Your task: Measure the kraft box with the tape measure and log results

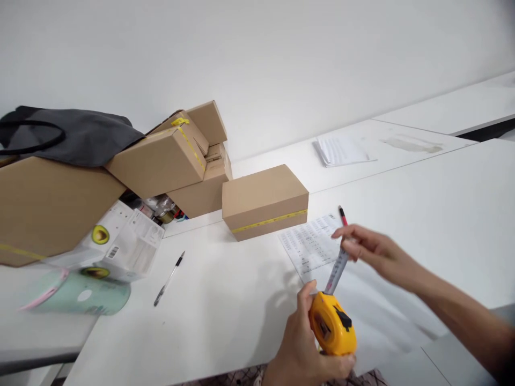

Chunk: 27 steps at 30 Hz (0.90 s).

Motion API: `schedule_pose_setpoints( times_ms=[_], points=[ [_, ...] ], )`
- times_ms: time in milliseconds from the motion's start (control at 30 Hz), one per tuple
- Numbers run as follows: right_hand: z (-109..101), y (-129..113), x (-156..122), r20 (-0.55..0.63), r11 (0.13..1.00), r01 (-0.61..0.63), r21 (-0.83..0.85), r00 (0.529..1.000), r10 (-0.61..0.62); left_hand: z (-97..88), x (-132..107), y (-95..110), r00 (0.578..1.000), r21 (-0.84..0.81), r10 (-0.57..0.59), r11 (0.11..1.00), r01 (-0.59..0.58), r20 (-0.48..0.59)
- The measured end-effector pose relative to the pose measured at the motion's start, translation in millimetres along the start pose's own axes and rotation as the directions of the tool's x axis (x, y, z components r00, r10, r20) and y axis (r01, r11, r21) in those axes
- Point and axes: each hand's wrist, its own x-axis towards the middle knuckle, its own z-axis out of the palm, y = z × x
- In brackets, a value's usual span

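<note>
Clearly, in the head view, the yellow tape measure (333, 328) is in the left hand (295, 340), low in the picture on the near side of the table (213, 321). The left fingers and thumb are wrapped around its case, gripping it. The case's long axis slants from upper left to lower right, and its mouth faces up and away from the person. From that mouth the metal strip (337, 271) runs away from the body, leaning slightly right, its long axis in line with the pull between the two hands.

The right hand (374, 249) comes in from the right, thumb and forefinger pinching the far end of the strip. A red and black pen (343, 215) juts out beyond those fingers, pointing away from the person; whether they grasp it too, I cannot tell.

Beneath the strip and right hand lies a printed sheet (308, 246). Just beyond its left side sits a cardboard box (263, 195), its long side running left to right. A clear pen (169, 279) with black ends lies farther left, slanting away toward the right.
</note>
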Motion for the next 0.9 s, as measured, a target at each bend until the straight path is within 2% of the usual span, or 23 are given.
schedule_pose_setpoints(
  times_ms=[100, 167, 233, 267, 300, 367, 433, 500, 567, 633, 700, 800, 900],
  points=[
    [24.5, 16.4, -22.3, 0.188, 0.996, -0.031, -0.08, 0.981, 0.045, 1.9, 4.4, 1.7, 0.997, -0.025, 0.044, 0.999, -0.046, -0.055],
    [24.7, 25.6, -23.0, 0.206, 0.981, -0.017, -0.192, 0.977, 0.058, 0.3, 7.4, 3.1, 0.996, -0.005, 0.059, 0.998, -0.059, -0.071],
    [8.4, 37.0, -9.4, 0.064, 0.941, -0.036, -0.337, 0.996, 0.061, -4.7, 11.0, 4.2, 0.994, 0.022, 0.07, 0.997, -0.068, -0.08],
    [-4.0, 44.2, 1.7, -0.072, 0.9, -0.086, -0.428, 0.996, 0.061, -8.7, 13.4, 4.6, 0.993, 0.047, 0.08, 0.996, -0.076, -0.083],
    [-17.5, 52.3, 14.5, -0.232, 0.836, -0.178, -0.518, 0.971, 0.063, -13.7, 16.2, 5.1, 0.992, 0.085, 0.095, 0.993, -0.087, -0.087],
    [-41.7, 69.4, 40.7, -0.41, 0.677, -0.374, -0.634, 0.905, 0.116, -26.2, 23.7, 6.9, 0.986, 0.199, 0.133, 0.974, -0.111, -0.101],
    [-56.1, 85.0, 61.9, -0.449, 0.546, -0.482, -0.685, 0.87, 0.204, -40.9, 33.8, 10.1, 0.977, 0.344, 0.169, 0.932, -0.115, -0.131],
    [-59.8, 96.3, 74.4, -0.404, 0.49, -0.477, -0.73, 0.879, 0.254, -55.8, 45.5, 14.0, 0.968, 0.478, 0.178, 0.875, -0.074, -0.176],
    [-58.6, 102.8, 78.5, -0.333, 0.514, -0.41, -0.753, 0.912, 0.24, -69.4, 57.1, 16.7, 0.957, 0.586, 0.176, 0.81, -0.008, -0.23],
    [-59.0, 104.9, 76.6, -0.301, 0.61, -0.367, -0.702, 0.93, 0.212, -81.1, 67.3, 16.3, 0.943, 0.655, 0.182, 0.754, 0.047, -0.278],
    [-64.1, 104.0, 70.6, -0.318, 0.71, -0.367, -0.601, 0.925, 0.208, -90.6, 75.2, 12.5, 0.928, 0.691, 0.2, 0.718, 0.079, -0.314],
    [-77.2, 98.5, 57.1, -0.371, 0.881, -0.316, -0.352, 0.911, 0.179, -100.5, 82.1, 4.1, 0.911, 0.707, 0.216, 0.7, 0.106, -0.351],
    [-87.0, 89.7, 43.5, -0.483, 0.953, -0.198, -0.228, 0.873, 0.066, -105.6, 84.8, -2.8, 0.9, 0.714, 0.228, 0.69, 0.12, -0.371]
  ],
)
